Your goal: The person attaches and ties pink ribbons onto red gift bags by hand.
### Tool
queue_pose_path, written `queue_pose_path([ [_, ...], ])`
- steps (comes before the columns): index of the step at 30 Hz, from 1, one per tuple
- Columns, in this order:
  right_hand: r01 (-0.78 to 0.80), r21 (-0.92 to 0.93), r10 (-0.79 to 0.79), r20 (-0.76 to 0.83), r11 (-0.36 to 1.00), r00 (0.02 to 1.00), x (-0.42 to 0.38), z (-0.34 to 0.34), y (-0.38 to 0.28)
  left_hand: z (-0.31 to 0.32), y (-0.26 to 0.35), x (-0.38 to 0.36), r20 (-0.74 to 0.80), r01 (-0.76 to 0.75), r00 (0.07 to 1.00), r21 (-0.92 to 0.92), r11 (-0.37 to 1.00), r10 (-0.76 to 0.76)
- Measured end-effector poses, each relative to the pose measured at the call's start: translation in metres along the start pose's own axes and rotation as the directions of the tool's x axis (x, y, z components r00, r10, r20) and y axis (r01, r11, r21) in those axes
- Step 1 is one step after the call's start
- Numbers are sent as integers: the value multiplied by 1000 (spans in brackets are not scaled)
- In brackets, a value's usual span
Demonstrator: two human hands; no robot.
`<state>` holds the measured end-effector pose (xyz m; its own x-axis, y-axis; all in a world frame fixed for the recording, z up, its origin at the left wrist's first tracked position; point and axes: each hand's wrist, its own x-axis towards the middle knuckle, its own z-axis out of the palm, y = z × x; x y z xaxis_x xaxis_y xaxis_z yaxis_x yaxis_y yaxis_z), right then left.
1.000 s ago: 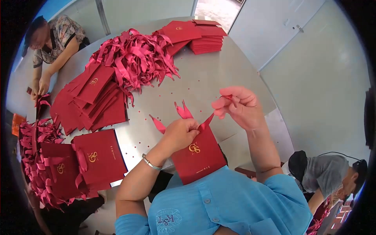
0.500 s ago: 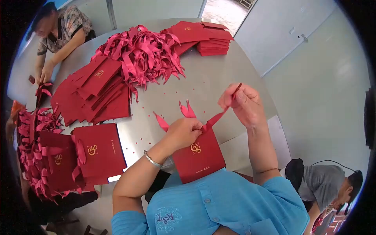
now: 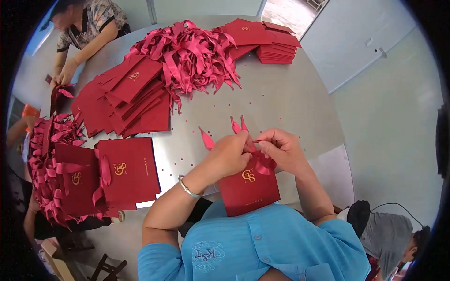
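Observation:
A dark red paper bag [image 3: 251,192] with a gold logo stands against the front of the blue shirt. At its top edge my left hand [image 3: 227,157] is closed, its fingertips pinching the bag's rim. Close beside it, my right hand [image 3: 284,151] pinches the thin dark tip of a pink ribbon [image 3: 265,167], which loops down over the bag's front. More ribbon ends [image 3: 236,123] stick up behind my left hand, and another ribbon end [image 3: 206,139] points up on its left. My fingers partly hide the spot where ribbon meets bag.
A heap of pink ribbons [image 3: 194,54] lies at the table's far side. Flat red bags [image 3: 133,103] are piled left of it, with a bag stack [image 3: 276,52] at the right. Finished-looking bags with ribbon handles [image 3: 124,171] stand at the left. Co-workers sit at left and right.
My right hand has come down and left with the ribbon tip, from well out to the right to beside my left hand. The ribbon, stretched before, now hangs in a loop.

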<state>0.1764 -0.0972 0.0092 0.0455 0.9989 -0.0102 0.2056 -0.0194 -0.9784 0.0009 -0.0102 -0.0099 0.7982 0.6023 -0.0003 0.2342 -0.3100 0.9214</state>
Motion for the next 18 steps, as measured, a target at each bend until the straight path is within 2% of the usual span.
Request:
queue_pose_path([
  [5,-58,43,59,-33,997,998,3,7,14,-19,-2,0,43,-80,996,93,992,76],
  [7,-33,-9,33,-30,999,999,2,10,20,-26,2,0,72,-44,997,97,994,37],
  [11,3,49,-2,-23,999,1000,1,6,16,-38,-3,-1,114,-21,993,114,993,8],
  [12,-30,49,32,-52,998,998,1,5,13,-43,-3,-2,116,-23,993,115,993,9],
  [14,-58,50,62,-87,997,994,3,3,12,-50,-1,-2,133,69,988,116,991,-85],
  [18,-88,69,96,-122,994,988,15,-1,12,-42,2,-7,190,-36,982,73,997,21],
])
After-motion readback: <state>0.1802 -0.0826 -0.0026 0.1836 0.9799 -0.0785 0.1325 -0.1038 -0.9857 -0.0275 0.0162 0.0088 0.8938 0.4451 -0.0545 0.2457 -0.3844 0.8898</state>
